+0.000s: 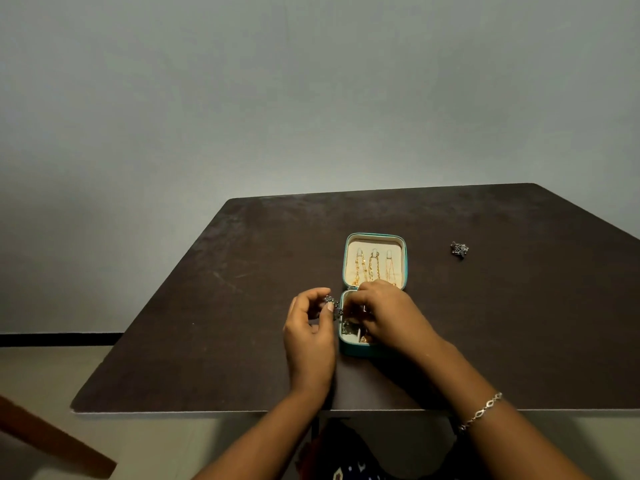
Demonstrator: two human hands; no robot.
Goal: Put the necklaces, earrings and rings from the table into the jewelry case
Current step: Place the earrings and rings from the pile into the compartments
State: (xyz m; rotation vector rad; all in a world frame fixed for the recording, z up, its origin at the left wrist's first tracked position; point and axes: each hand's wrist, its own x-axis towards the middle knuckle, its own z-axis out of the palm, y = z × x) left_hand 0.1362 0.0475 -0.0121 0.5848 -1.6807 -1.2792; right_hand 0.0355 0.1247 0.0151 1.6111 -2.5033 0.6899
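Dark table (207,306), case (345,268) central, margins wide; left hand (308,327) pinches earring (331,301); right hand (384,313) fingertips hidden inside case.

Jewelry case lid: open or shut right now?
Open. The jewelry case lid lies back, cream lining up, gold necklaces hanging inside; the right hand reaches into the base.

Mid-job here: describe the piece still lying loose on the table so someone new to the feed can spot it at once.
On the dark brown table, look right of the open teal jewelry case, level with its lid. A small silver-grey cluster lies there alone. The gold chains hang in the lid and a similar grey piece is pinched in the left hand; this one lies untouched.
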